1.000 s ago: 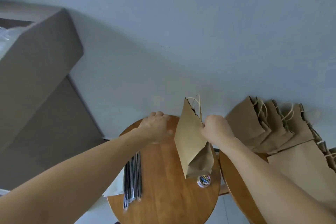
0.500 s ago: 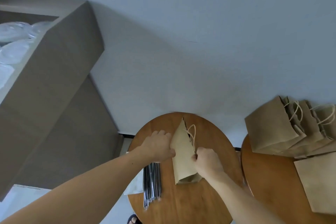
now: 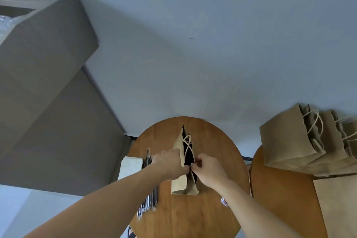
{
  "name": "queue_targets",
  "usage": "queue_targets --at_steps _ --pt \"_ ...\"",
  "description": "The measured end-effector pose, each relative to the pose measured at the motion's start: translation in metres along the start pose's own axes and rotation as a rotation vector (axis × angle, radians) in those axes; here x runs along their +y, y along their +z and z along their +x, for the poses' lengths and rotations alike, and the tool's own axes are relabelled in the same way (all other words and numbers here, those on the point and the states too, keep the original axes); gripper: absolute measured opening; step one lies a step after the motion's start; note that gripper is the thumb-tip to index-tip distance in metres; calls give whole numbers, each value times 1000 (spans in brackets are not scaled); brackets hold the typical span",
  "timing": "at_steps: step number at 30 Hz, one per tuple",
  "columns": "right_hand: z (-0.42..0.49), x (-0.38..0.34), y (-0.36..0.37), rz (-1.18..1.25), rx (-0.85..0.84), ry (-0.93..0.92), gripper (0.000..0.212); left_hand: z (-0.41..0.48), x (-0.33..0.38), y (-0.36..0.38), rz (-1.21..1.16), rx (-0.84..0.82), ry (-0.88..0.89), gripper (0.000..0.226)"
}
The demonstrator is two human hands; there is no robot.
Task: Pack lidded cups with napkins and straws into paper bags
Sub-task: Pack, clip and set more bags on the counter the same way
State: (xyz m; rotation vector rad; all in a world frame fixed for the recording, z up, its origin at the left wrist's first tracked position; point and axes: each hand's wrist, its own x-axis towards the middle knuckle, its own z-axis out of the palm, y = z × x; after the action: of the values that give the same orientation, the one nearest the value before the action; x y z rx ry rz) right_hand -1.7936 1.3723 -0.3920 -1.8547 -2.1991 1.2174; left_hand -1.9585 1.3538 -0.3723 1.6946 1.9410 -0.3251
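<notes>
The paper bag at the middle is seen in plain, unprinted kraft brown, with its mouth showing black inside. Its twine handles are coloured pale cream. The same plain brown is shared by the stack of bags, whose handles are likewise cream. A warm reddish-brown wood with faint grain is shown by the round table and the second table. The straws are seen as dark with silvery glints, and the napkins as off-white. A small round object appears to be striped red and white, though it is mostly hidden. The cardboard boxes are a dull grey-brown, and the wall a pale blue-grey.
</notes>
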Motion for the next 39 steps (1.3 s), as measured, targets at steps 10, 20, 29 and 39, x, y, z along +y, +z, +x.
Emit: queue_targets --at_steps 10,20,29,39 --pt "27 9 -14 -298 156 91 21 18 2 22 -213 73 -310 28" --pt "13 58 -51 -322 207 141 15 12 -43 26 -311 177 -350 26" --pt "1 46 -30 -99 -115 17 72 20 -28 28 -428 -105 -65 84" --pt "6 39 -55 -73 -397 78 111 13 -35 -24 -183 -261 35 106"
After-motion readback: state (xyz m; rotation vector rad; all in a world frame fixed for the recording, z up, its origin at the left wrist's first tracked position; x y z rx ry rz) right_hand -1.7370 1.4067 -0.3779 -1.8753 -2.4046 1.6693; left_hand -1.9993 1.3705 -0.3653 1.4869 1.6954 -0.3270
